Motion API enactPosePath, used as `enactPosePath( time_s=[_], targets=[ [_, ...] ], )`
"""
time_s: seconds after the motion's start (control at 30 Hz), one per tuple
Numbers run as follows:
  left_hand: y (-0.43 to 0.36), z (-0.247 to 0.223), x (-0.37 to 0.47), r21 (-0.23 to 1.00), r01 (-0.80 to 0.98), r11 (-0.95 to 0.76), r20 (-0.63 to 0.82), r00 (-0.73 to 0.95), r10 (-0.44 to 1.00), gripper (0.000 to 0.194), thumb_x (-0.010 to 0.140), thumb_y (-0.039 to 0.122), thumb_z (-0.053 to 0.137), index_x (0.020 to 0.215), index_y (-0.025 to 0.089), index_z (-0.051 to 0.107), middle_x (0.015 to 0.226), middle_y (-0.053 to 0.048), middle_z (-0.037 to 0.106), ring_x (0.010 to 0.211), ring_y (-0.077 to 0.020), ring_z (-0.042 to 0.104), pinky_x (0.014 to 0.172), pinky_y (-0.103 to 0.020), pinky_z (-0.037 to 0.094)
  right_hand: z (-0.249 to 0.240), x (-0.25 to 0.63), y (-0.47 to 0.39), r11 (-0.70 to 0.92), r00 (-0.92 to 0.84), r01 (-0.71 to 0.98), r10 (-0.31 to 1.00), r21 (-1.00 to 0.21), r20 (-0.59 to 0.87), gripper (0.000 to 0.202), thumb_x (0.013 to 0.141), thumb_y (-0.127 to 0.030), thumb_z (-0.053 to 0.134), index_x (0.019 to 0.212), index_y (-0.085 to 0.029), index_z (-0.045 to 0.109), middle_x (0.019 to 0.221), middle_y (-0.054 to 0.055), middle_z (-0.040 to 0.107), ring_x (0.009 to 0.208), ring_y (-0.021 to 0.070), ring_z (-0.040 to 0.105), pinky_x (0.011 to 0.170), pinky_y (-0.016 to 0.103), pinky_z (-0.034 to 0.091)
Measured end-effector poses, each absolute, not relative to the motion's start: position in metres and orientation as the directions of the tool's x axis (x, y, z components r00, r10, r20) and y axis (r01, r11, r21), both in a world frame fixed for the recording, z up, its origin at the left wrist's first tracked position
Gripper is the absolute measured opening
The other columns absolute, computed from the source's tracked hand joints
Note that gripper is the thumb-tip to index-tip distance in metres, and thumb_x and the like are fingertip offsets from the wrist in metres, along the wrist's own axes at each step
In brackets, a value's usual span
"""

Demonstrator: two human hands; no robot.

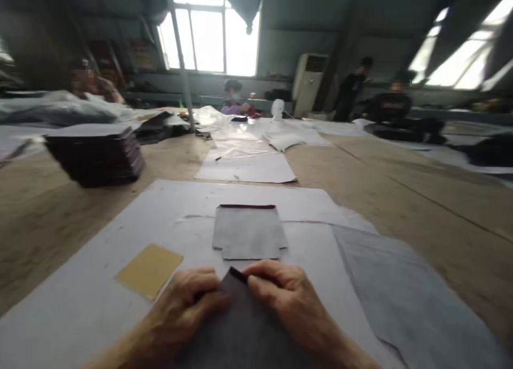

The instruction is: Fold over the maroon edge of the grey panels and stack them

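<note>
Both hands are close together near the bottom of the picture, pinching one dark gray cloth piece [244,326] that lies on the white paper [92,305]. The left hand [188,305] and the right hand [280,294] grip it at its top corner. The cloth looks thin, light and floppy, so the edges are the best place to hold it. Another gray piece [248,232] lies flat just ahead, and a yellow card [149,270] sits to the left.

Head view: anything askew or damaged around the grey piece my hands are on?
Nothing stands out. Left hand and right hand press a dark grey piece flat; the cut grey piece and tan card lie flat on the white paper.
</note>
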State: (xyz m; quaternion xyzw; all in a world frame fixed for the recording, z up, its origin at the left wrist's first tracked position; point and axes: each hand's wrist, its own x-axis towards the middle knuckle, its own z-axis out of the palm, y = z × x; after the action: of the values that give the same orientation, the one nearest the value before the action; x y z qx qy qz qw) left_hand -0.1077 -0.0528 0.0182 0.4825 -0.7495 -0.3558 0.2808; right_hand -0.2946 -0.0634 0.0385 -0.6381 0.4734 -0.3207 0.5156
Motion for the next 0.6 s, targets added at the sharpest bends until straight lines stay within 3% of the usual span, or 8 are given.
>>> enactPosePath(
  time_s=[0.1,0.2,0.37,0.5,0.6],
  targets=[
    [-0.047,0.022,-0.103,0.834,-0.497,0.239,0.051,-0.363,-0.931,0.036,0.082,0.026,0.052,0.052,0.013,0.040,0.058,0.003,0.042,0.057,-0.0061,0.043,0.053,-0.020,0.031,0.038,-0.302,-0.071,0.043,0.354,-0.284,-0.923,-0.958,-0.147,0.023,0.079,-0.035,0.054,0.085,-0.020,0.070,0.081,-0.002,0.066,0.075,0.0137,0.057,0.063,0.019,0.041],
    [-0.049,0.022,-0.111,0.841,-0.449,0.302,0.117,-0.393,-0.912,0.030,0.082,0.023,0.052,0.054,0.013,0.045,0.060,0.003,0.045,0.057,-0.0057,0.044,0.055,-0.020,0.032,0.039,-0.307,-0.070,-0.016,0.355,-0.301,-0.930,-0.953,-0.097,0.023,0.078,-0.039,0.056,0.079,-0.021,0.070,0.078,-0.002,0.065,0.073,0.0135,0.058,0.061,0.019,0.041],
    [-0.048,0.022,-0.112,0.810,-0.449,0.377,0.180,-0.421,-0.889,0.026,0.083,0.020,0.051,0.058,0.012,0.051,0.063,0.002,0.047,0.058,-0.0046,0.045,0.055,-0.018,0.033,0.036,-0.303,-0.068,-0.359,0.411,-0.287,-0.884,-0.888,0.224,0.013,0.083,-0.021,0.057,0.084,-0.024,0.069,0.081,-0.007,0.066,0.073,0.0062,0.060,0.067,0.011,0.043],
    [-0.046,0.021,-0.110,0.779,-0.468,0.418,0.218,-0.422,-0.880,0.023,0.083,0.019,0.051,0.062,0.012,0.056,0.063,0.002,0.048,0.058,-0.0045,0.046,0.055,-0.017,0.034,0.034,-0.305,-0.064,-0.683,0.459,-0.299,-0.715,-0.666,0.527,0.014,0.084,-0.011,0.054,0.090,-0.018,0.065,0.084,-0.003,0.064,0.076,0.0062,0.059,0.070,0.012,0.045],
    [-0.046,0.022,-0.110,0.776,-0.460,0.432,0.240,-0.418,-0.876,0.019,0.083,0.017,0.052,0.068,0.012,0.062,0.065,0.001,0.051,0.060,-0.0045,0.049,0.056,-0.016,0.036,0.034,-0.307,-0.061,-0.796,0.500,-0.297,-0.601,-0.528,0.623,0.016,0.084,-0.007,0.053,0.092,-0.016,0.063,0.084,0.000,0.062,0.075,0.0097,0.057,0.070,0.020,0.047]
  ],
)
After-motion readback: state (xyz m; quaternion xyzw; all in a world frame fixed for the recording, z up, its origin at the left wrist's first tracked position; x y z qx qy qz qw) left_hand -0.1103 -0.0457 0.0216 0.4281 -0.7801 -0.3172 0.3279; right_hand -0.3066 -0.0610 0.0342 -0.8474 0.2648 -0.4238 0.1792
